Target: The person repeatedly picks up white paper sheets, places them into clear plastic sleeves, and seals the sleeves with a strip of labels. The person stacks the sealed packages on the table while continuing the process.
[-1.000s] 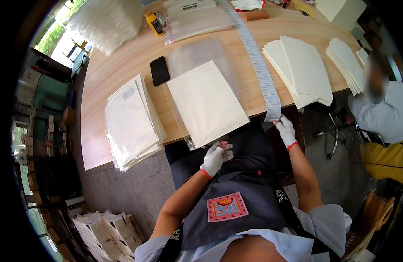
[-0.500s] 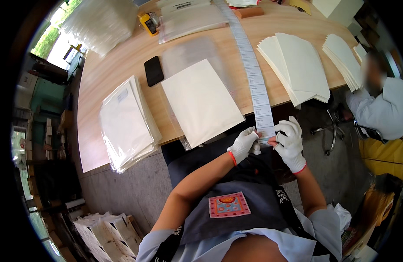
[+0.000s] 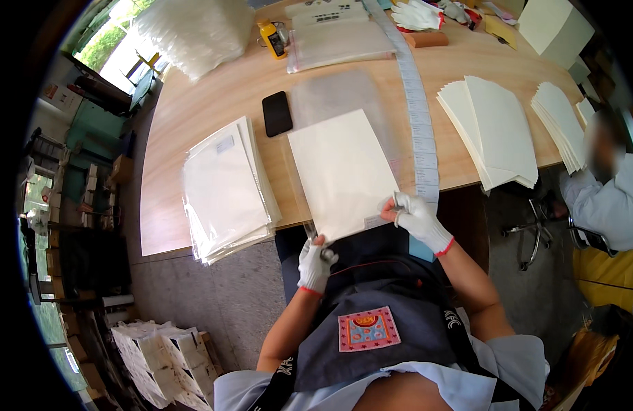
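A white sheet in a clear bag (image 3: 344, 171) lies on the wooden table (image 3: 213, 103), its near end hanging over the front edge. My left hand (image 3: 315, 264), in a white glove with a red cuff, grips its lower left corner. My right hand (image 3: 416, 218), gloved the same, pinches its lower right corner, next to a small label (image 3: 374, 222) on the sheet. A long strip of labels (image 3: 420, 130) runs down the table just right of the sheet and hangs over the edge behind my right hand.
A stack of bagged sheets (image 3: 224, 188) lies to the left, with a black phone (image 3: 277, 113) behind it. Cream sheet stacks (image 3: 494, 130) (image 3: 560, 123) lie on the right, by a seated person (image 3: 604, 198). Clear bags (image 3: 337, 41) and a yellow bottle (image 3: 272, 38) sit at the back.
Both hands have left the hanging end of the label strip. My left hand moved left to the sheet's lower left corner, and my right hand moved to its lower right corner.
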`<state>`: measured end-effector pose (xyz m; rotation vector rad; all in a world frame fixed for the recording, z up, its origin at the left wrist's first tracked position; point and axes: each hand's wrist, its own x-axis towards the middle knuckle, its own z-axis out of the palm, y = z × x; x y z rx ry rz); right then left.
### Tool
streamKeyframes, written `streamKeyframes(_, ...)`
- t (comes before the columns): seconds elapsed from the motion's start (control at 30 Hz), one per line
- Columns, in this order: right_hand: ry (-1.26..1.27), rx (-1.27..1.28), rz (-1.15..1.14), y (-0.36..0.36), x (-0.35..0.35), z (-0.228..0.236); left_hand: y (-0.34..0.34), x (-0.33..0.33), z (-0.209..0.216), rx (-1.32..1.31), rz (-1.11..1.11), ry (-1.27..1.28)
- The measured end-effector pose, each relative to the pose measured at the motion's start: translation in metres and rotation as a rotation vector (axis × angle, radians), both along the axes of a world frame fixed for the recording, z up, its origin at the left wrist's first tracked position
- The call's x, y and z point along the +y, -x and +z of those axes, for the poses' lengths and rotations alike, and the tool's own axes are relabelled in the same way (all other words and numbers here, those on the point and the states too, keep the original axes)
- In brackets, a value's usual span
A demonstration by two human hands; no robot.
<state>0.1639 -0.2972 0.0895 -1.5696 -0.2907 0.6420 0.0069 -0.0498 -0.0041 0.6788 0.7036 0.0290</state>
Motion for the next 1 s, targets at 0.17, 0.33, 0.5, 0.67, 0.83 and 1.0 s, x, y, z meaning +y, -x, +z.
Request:
streamKeyframes(0.17,0.153,-0.112,-0.016,-0.068,0.05,-0.001,0.045,0.002,0.042,0.094,-0.198,-0.245)
streamKeyframes(0.33,0.456,-0.368,-0.015,-0.128,0.084,-0.004,0.055,-0.003,0.042,0.12,-0.215,-0.238)
streamKeyframes(0.5,0.706,-0.657,-0.125,-0.133,0.1,-0.004,0.056,0.0,0.043,0.104,-0.241,-0.246)
streamKeyframes(0.67,0.508,-0.836,-0.272,-0.095,0.066,0.012,0.051,0.002,0.062,0.079,-0.204,-0.249)
streamKeyframes(0.83,1.123,-0.447,0.312,-0.028,-0.009,0.039,0.032,0.012,0.091,-0.02,-0.286,-0.484)
streamKeyframes(1.0,0.535,0.281,0.317,0.021,-0.01,-0.008,0.016,0.031,0.131,-0.164,-0.342,-0.692)
